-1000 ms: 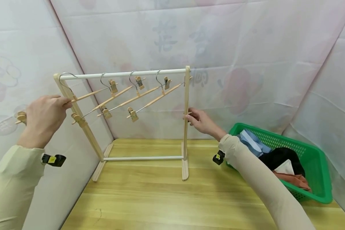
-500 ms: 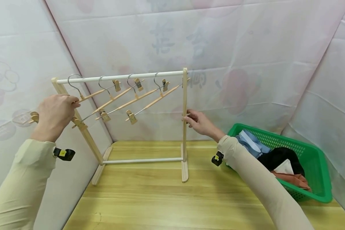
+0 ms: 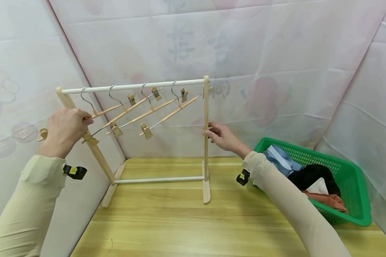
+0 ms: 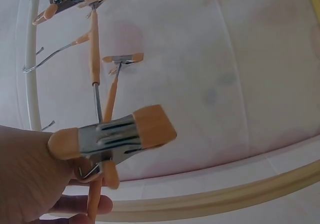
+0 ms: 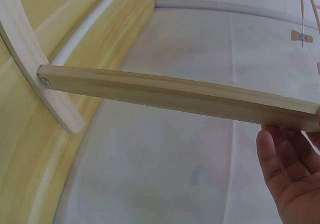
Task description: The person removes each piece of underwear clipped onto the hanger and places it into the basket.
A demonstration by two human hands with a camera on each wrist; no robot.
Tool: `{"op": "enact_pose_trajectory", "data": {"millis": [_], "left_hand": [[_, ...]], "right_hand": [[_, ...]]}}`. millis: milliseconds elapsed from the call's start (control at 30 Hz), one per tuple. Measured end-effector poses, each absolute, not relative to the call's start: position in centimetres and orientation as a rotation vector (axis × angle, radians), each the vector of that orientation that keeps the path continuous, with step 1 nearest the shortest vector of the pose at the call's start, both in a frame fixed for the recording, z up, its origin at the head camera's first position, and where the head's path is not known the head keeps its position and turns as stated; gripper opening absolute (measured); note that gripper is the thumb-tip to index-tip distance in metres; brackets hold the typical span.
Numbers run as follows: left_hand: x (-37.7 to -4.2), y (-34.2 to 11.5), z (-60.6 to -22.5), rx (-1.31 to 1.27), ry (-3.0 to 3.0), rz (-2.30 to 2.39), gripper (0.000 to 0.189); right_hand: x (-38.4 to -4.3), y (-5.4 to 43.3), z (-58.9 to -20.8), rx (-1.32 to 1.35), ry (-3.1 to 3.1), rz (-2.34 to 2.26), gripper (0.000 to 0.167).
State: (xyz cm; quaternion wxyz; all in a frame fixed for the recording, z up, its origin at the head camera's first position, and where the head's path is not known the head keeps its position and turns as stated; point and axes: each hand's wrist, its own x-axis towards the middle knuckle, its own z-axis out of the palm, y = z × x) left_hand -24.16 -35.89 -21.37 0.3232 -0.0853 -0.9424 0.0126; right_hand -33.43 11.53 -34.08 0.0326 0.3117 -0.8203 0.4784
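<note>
My left hand (image 3: pixel 65 130) pinches the wooden bar of the leftmost clip hanger (image 3: pixel 107 111). That hanger's hook hangs over the white top rail (image 3: pixel 132 86) of a small wooden clothes rack. In the left wrist view its near clip (image 4: pixel 112 135) sits above my fingers, which are around the bar. My right hand (image 3: pixel 223 136) holds the rack's right post (image 3: pixel 206 153) partway up, thumb in front and fingers behind. The right wrist view shows those fingertips (image 5: pixel 266 139) against the post's edge. Several clip hangers, one being the hanger near the right post (image 3: pixel 170 116), hang slanted with bare clips.
A green plastic basket (image 3: pixel 361 200) at the right holds a blue garment (image 3: pixel 278 160), black cloth (image 3: pixel 321 175) and rust-coloured cloth (image 3: pixel 329 202). The rack stands on a wooden table (image 3: pixel 167 225), close to the fabric-covered left wall (image 3: pixel 22 71) and back wall.
My left hand has moved right with the leftmost hanger, whose hook slid along the rail away from the left post. My right hand stays on the right post.
</note>
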Motion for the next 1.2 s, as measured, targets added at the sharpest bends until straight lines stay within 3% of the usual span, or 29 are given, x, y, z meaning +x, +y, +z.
{"op": "enact_pose_trajectory", "data": {"millis": [400, 667, 800, 967, 1200], "left_hand": [[-24.1, -35.6, -20.3, -0.212, -2.512, -0.008, 0.023], [-23.3, -33.8, -19.1, -0.180, -2.322, -0.052, 0.033], [-21.5, -30.6, -18.1, -0.143, -2.269, -0.149, 0.045], [-18.8, -24.4, -18.3, -0.318, -2.117, -0.158, 0.050], [-17.0, -15.3, -23.8, -0.624, -1.926, -0.144, 0.049]], "right_hand": [[-33.8, 11.5, -34.1, 0.996, -2.554, 1.423, 0.030], [-32.3, 13.6, -31.0, 0.836, -2.571, 1.361, 0.056], [-30.8, 15.5, -28.0, 0.746, -2.466, 1.279, 0.057], [-27.8, 16.3, -25.6, 0.706, -2.248, 1.060, 0.051], [-23.9, 13.7, -26.9, 0.706, -1.915, 0.604, 0.046]]}}
